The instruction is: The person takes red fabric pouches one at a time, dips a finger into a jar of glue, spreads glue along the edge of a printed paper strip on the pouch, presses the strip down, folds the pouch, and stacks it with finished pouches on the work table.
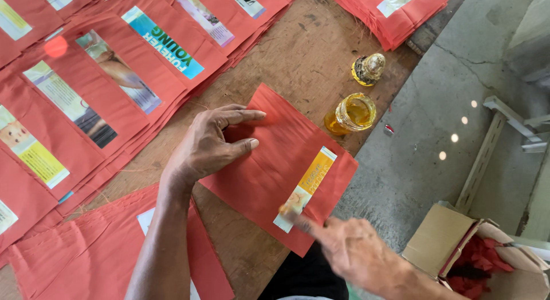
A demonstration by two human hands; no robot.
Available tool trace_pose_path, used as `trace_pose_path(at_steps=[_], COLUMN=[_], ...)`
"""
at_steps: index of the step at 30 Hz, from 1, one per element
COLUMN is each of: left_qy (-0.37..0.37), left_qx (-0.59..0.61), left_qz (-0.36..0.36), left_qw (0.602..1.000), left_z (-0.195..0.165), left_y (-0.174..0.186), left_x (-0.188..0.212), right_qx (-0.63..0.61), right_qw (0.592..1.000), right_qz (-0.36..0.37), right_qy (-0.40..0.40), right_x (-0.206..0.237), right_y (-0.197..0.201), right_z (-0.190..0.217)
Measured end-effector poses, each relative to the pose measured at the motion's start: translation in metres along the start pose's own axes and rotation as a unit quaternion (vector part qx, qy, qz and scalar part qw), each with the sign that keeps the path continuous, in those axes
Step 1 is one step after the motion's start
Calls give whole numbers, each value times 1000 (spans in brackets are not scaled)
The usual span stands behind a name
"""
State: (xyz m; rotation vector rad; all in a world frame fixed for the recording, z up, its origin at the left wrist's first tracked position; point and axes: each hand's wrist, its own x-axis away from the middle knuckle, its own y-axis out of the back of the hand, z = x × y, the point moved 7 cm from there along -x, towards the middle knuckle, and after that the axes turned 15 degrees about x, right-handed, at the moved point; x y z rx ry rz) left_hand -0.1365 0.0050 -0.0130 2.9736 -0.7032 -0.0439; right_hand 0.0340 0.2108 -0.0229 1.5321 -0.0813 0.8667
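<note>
A red paper bag lies flat on the wooden table, with a yellow printed strip along its right side. My left hand presses flat on the bag's left part, fingers spread, holding it down. My right hand is blurred at the bag's lower right corner; its index finger touches the near end of the strip. Neither hand grips anything.
Rows of finished red bags with printed strips cover the table's left and top. Another stack sits top right, more red bags near my left arm. An open glue jar and its lid stand at the table edge. A cardboard box is on the floor.
</note>
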Motion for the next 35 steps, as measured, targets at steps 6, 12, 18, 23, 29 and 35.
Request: trace_pose_path(at_steps=[6,12,18,23,29,35], left_qy=[-31,11,1,-12,13,4], left_qx=[-5,11,4,8,3,5], left_qz=[0,-7,0,-3,1,-3], left_qw=[1000,1000,1000,1000,1000,1000], left_z=[-2,2,1,-3,-3,-5], left_y=[3,3,1,3,-1,-4], left_x=[4,3,1,1,-3,-5], right_qx=[55,120,146,118,41,79], right_qw=[997,991,979,986,996,989], right_qz=[45,-38,-31,-93,-78,-17], right_qy=[-36,-48,-141,-66,-6,-126], right_x=[-1,2,-7,1,-2,-15], right_y=[-11,-5,7,7,3,14], right_z=[-9,-17,-56,-46,-28,-74])
